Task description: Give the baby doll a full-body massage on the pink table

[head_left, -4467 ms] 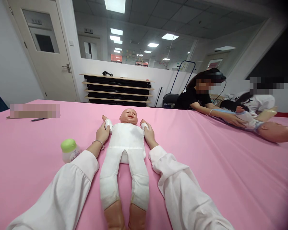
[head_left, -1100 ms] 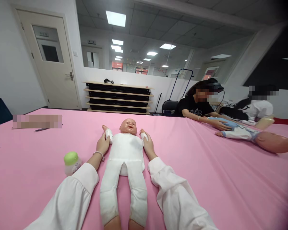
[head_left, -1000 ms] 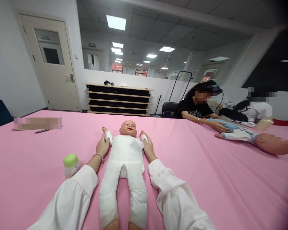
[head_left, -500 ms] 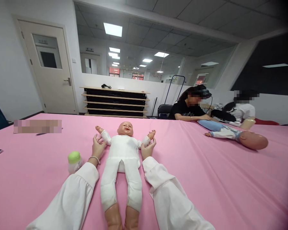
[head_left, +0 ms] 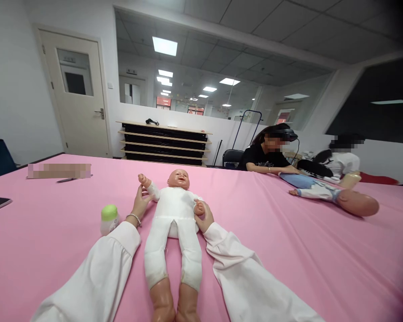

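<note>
A green-capped bottle (head_left: 109,218) stood just left of the person's left hand (head_left: 141,203), which gripped the raised arm of the doll (head_left: 174,214). The doll lay face-up on the pink table (head_left: 289,250), head away, feet toward the person, between both hands. The right hand (head_left: 204,218) clasped its other arm, folded against the chest.

A baby doll (head_left: 174,210) lies face up on the pink table (head_left: 289,250). The left hand (head_left: 141,202) grips its raised arm, while the right hand (head_left: 204,219) seems to clasp the other arm, folded over the chest. A green-capped bottle (head_left: 109,219) stands near the left hand.
</note>
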Demonstrator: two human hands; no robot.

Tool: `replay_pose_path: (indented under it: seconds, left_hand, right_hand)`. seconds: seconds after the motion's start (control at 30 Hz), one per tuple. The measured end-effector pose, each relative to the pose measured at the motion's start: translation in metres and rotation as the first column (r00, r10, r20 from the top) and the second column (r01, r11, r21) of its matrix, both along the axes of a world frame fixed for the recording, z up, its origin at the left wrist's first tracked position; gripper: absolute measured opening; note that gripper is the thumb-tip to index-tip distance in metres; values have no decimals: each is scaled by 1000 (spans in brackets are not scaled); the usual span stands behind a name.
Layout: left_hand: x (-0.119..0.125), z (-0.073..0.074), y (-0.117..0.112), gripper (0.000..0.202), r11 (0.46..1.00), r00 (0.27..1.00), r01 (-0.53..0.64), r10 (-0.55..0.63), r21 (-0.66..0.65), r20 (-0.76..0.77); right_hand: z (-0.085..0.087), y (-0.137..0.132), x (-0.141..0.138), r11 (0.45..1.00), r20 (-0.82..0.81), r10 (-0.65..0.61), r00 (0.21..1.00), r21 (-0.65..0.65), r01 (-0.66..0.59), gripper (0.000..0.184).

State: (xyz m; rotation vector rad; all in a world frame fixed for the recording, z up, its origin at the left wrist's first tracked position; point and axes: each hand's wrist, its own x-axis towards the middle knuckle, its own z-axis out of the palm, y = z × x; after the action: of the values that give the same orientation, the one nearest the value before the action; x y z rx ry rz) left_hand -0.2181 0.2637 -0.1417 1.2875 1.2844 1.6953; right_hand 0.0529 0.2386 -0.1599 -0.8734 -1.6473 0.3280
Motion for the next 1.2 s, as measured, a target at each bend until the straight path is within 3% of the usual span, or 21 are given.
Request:
replay_pose_path:
  seconds: [0.1,0.27,0.5,0.77,0.9,1.07,1.2]
  left_hand:
    - [3,-1,2,57,999,998,26,-24,32,-60]
    - [4,-4,6,46,976,971,202,-190,80,-143]
    - [0,-2,2,48,959,897,283,-257,20,-361]
    - [-3,-6,-4,58,967,842,254,-229,-16,-488]
    - [-6,-9,-4,41,953,800,295,-204,74,-564]
    - [-7,-11,-7,37,935,774,319,-160,157,-613]
    - [-7,-10,-14,46,935,766,314,-146,166,-626]
  right_hand:
    - [1,2,-2,1000,4,11,1000,-9,-11,43]
    - [2,4,-1,1000,21,21,1000,-10,-20,32]
    - [8,3,4,998,84,58,995,-46,-54,23]
    - [0,4,9,977,-72,188,980,-86,-194,27]
    - [-1,2,12,977,-6,199,980,-79,-199,27]
    - [4,-2,14,973,56,216,975,-96,-211,29]
    - [16,-15,11,941,-52,278,959,-186,-282,40]
